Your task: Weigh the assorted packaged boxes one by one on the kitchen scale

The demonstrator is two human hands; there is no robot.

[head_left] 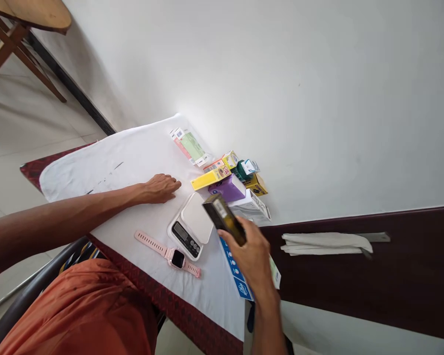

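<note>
My right hand (253, 254) is closed around a dark box with gold tones (222, 212), slightly blurred, held tilted above the right edge of a white digital scale (198, 219). The scale's pan carries nothing. My left hand (163, 188) lies palm down on the white cloth (118, 167), fingers stretched out, left of the scale and apart from it. A pink smartwatch (177, 258) with its strap laid out is just below the scale. Partly under my right hand is a blue and white box (240, 286).
Beyond the scale, along the wall, stand several small boxes, among them a yellow box (210, 177), a purple box (229, 188) and a white box (253, 204). Farther back lies a green and pink carton (190, 148). A wooden stool (29, 15) stands at upper left.
</note>
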